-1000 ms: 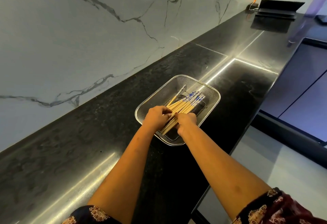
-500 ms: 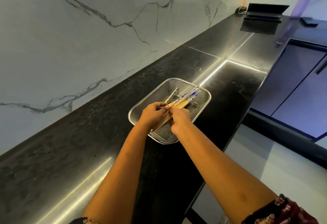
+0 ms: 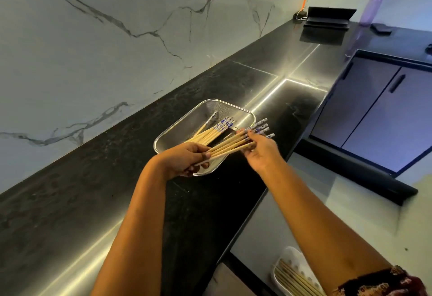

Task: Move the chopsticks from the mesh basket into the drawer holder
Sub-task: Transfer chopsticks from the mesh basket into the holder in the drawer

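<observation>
A steel mesh basket (image 3: 184, 122) sits on the black counter and holds several wooden chopsticks with blue patterned ends (image 3: 214, 130). A lifted bundle of chopsticks (image 3: 233, 147) lies across the basket's near right rim. My left hand (image 3: 184, 160) grips the bundle's plain ends. My right hand (image 3: 259, 152) holds it near the patterned ends, fingers curled under it. At the bottom right, a white holder (image 3: 289, 258) below counter level contains several chopsticks (image 3: 294, 279), partly hidden by my right arm.
The black counter (image 3: 93, 192) runs along a marble wall. Far back stand a dark stand (image 3: 327, 18), a purple bottle (image 3: 374, 3) and a dark phone-like thing (image 3: 382, 28). Grey cabinet doors (image 3: 378, 108) are at the right, pale floor below.
Both hands have lifted a bundle of chopsticks out of the basket and moved it right, over the rim. The view has tilted down, bringing the white holder into sight.
</observation>
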`<state>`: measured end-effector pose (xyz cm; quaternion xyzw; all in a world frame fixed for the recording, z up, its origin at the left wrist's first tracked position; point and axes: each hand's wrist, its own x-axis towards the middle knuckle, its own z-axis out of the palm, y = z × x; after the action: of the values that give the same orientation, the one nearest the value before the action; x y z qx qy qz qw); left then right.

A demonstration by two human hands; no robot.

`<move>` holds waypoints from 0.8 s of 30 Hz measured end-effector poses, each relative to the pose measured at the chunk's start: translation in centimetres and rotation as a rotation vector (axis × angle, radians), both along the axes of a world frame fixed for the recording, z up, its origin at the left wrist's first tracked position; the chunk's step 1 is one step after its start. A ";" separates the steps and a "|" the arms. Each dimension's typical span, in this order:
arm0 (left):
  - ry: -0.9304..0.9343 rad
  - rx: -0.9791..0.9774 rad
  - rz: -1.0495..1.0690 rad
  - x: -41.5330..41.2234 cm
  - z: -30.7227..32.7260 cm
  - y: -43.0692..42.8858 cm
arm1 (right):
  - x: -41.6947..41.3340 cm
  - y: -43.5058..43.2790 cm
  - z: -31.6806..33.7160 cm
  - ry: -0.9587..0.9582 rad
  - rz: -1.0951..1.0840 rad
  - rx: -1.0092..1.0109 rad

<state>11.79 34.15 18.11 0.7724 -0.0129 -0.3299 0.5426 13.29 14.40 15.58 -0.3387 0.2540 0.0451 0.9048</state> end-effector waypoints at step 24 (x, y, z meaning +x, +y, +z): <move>-0.072 -0.772 0.859 -12.0 -3.3 -13.8 | -11.7 -12.3 -3.3 -0.065 -0.127 0.017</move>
<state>-0.21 20.31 14.76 0.4650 0.1640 -0.0250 0.8696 1.61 2.13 12.31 -0.3156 0.2452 -0.0215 0.9164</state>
